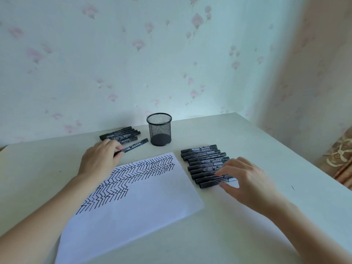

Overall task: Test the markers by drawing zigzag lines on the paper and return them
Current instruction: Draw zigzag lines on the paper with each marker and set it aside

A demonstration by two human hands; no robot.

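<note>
A white sheet of paper [144,206] lies on the table, its upper left part covered with rows of black zigzag lines [133,172]. My left hand [101,159] grips a capped black marker [136,145] just in front of a small pile of black markers [120,134]. To the right of the paper lies a row of several black markers [203,162]. My right hand [245,178] rests on the nearest markers of that row, fingers spread over them; whether it grips one I cannot tell.
An empty black mesh pen cup [159,129] stands behind the paper, between the two marker groups. The pale table [247,235] meets a flowered wall at the back; its right edge runs diagonally, with patterned fabric [341,157] beyond.
</note>
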